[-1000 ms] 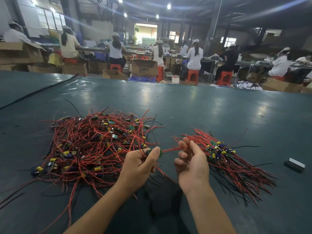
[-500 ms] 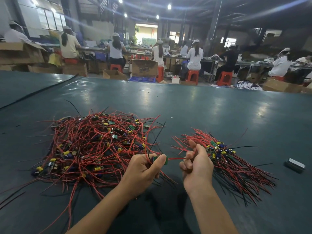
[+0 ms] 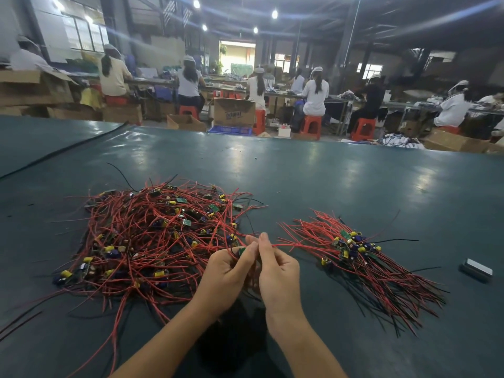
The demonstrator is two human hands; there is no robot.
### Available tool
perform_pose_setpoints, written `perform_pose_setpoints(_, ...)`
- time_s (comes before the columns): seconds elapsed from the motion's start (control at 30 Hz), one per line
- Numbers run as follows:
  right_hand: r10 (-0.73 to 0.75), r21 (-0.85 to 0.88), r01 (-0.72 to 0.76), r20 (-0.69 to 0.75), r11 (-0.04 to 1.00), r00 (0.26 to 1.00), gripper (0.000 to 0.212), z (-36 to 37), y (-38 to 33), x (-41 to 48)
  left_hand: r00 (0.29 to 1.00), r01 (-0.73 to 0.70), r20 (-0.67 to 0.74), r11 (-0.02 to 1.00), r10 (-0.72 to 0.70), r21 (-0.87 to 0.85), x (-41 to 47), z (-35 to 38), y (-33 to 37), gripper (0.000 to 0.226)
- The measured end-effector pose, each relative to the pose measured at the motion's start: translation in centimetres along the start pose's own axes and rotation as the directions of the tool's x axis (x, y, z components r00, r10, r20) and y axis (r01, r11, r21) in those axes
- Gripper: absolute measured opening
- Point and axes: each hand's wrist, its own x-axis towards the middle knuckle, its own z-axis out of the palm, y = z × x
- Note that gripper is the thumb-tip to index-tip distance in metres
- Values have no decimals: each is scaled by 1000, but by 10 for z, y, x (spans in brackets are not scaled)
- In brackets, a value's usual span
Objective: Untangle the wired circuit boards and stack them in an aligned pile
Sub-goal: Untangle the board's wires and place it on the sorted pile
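Head camera looks forward-down, close over table point(image 3: 327, 186).

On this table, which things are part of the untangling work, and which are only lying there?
Part of the job: tangled heap, sorted pile, green board pinched by the left hand, its red wire pinched by the right hand.
Just lying about: small dark block right of the pile, black cable at the far left.

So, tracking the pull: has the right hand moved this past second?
Yes: the right hand shifted left, away from the sorted pile, toward the left hand.
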Motion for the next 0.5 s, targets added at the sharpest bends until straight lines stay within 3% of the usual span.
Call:
perform_pose_setpoints(0.17, 92, 83, -93, 10, 992, 996, 39, -6, -4, 7, 998, -30, -47, 999, 31, 19, 1, 2, 6, 49)
perform_pose_setpoints(0.27, 149, 179, -136, -60, 974, 987, 41, -17, -11, 18, 994, -48, -97, 995, 56, 89, 2, 1, 8, 51)
perform_pose_setpoints(0.5, 153, 312, -107, -126, 944, 980, 37, -49, -21, 39, 994, -89, -52, 982, 99, 168, 1, 1, 11, 52)
